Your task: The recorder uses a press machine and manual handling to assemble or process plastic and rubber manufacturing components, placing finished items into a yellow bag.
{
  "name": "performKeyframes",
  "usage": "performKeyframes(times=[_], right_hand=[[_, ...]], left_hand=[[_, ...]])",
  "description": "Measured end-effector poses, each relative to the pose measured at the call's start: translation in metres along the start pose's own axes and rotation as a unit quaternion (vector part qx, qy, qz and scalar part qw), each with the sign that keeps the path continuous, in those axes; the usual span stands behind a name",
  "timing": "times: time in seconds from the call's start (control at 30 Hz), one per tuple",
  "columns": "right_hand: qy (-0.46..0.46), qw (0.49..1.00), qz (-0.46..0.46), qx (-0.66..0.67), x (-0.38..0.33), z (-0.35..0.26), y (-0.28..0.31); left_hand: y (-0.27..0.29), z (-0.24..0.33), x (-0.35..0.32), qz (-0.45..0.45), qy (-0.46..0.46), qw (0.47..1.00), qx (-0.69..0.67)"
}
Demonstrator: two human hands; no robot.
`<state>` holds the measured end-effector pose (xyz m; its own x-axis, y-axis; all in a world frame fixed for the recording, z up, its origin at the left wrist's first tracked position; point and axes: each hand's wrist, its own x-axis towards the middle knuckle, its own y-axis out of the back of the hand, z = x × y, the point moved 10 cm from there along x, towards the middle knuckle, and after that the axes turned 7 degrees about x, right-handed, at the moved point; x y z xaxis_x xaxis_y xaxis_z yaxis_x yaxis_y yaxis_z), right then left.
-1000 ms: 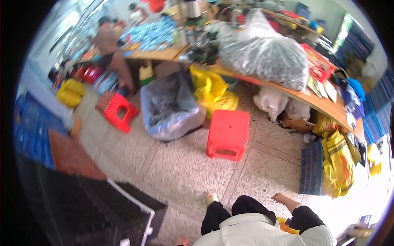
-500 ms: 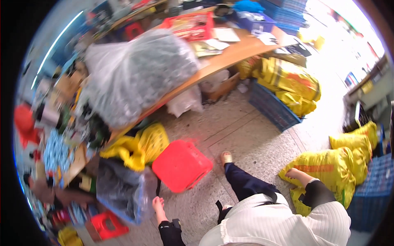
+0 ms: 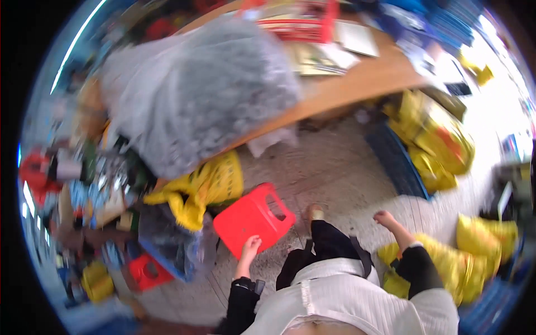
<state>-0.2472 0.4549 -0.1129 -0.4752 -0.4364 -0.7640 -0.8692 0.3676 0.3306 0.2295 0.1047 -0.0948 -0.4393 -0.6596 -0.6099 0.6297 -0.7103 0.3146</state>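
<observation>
My left hand (image 3: pixel 249 251) is just over the near edge of a red plastic stool (image 3: pixel 245 219), its fingers loosely bent and holding nothing visible; whether it touches the stool I cannot tell. A slot-like opening shows on the stool's right side. My right hand (image 3: pixel 386 219) hangs in the air above the speckled floor, fingers slightly curled and a little blurred, with nothing seen in it. Nearest to it are yellow sacks (image 3: pixel 441 259) at the right. Left of the stool stands a blue-rimmed bin (image 3: pixel 167 240) lined with plastic, a yellow bag (image 3: pixel 215 181) behind it.
A large clear plastic bag of grey items (image 3: pixel 218 89) lies on a wooden table (image 3: pixel 357 86) with a red crate (image 3: pixel 304 28) and papers. A blue crate (image 3: pixel 397 159) with yellow sacks stands beyond the floor. Another red stool (image 3: pixel 148 272) is at lower left.
The view has moved closer to the table and stool. My left hand has come from beside the bin to the stool's edge. My right hand has swung forward, away from the yellow sacks.
</observation>
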Motion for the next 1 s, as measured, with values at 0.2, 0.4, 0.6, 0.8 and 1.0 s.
performKeyframes(times=[0.2, 0.4, 0.6, 0.8, 1.0], right_hand=[[0.022, 0.997, -0.026, 0.071, 0.082, -0.010, -0.015], [-0.001, 0.994, -0.107, 0.037, 0.075, -0.052, -0.088], [-0.080, 0.990, -0.105, -0.056, 0.061, -0.021, -0.143], [-0.050, 0.994, -0.082, -0.059, 0.030, -0.052, -0.254], [0.008, 0.991, -0.133, 0.018, -0.028, -0.077, -0.422]], left_hand=[[0.047, -0.032, -0.032, 0.146, 0.054, 0.987, 0.046], [0.054, -0.134, -0.126, 0.117, 0.195, 0.965, 0.133], [0.067, -0.179, -0.179, 0.108, 0.186, 0.974, 0.065], [0.123, -0.291, -0.218, 0.106, 0.169, 0.980, -0.004], [0.228, -0.450, -0.277, 0.165, 0.144, 0.970, 0.106]])
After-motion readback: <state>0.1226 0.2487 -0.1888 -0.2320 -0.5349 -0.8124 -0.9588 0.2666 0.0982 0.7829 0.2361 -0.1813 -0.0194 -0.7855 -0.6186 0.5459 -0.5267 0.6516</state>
